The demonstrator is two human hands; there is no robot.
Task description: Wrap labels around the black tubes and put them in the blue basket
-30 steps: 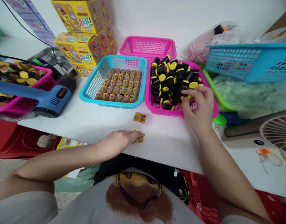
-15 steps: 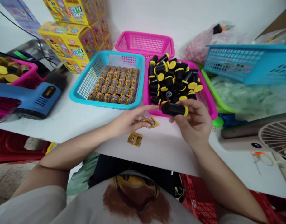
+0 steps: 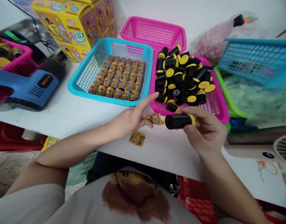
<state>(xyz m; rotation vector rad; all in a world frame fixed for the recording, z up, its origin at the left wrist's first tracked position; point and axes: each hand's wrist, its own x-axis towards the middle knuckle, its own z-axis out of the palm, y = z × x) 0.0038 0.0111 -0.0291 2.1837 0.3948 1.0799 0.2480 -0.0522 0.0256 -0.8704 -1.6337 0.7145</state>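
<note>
Blue plastic mesh tray [image 3: 124, 42] of round capsules [image 3: 117, 77] sits left of pink plastic mesh tray [image 3: 219, 102] heaped with black-and-yellow cylinders [image 3: 182, 74]. Second pink mesh basket [image 3: 154, 31] stands behind both. Blue hot-air gun [image 3: 33, 87] lies further left on white table [image 3: 63, 115]; small yellow packets [image 3: 137, 138] lie before the trays.

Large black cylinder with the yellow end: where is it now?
In the head view, the black cylinder sits in the right hand, just below the magenta basket's front rim, right of the left hand.

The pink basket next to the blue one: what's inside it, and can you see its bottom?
The pink basket holds a heap of black tubes with yellow ends. Its mesh floor shows at the right; the heap hides the rest.
</note>
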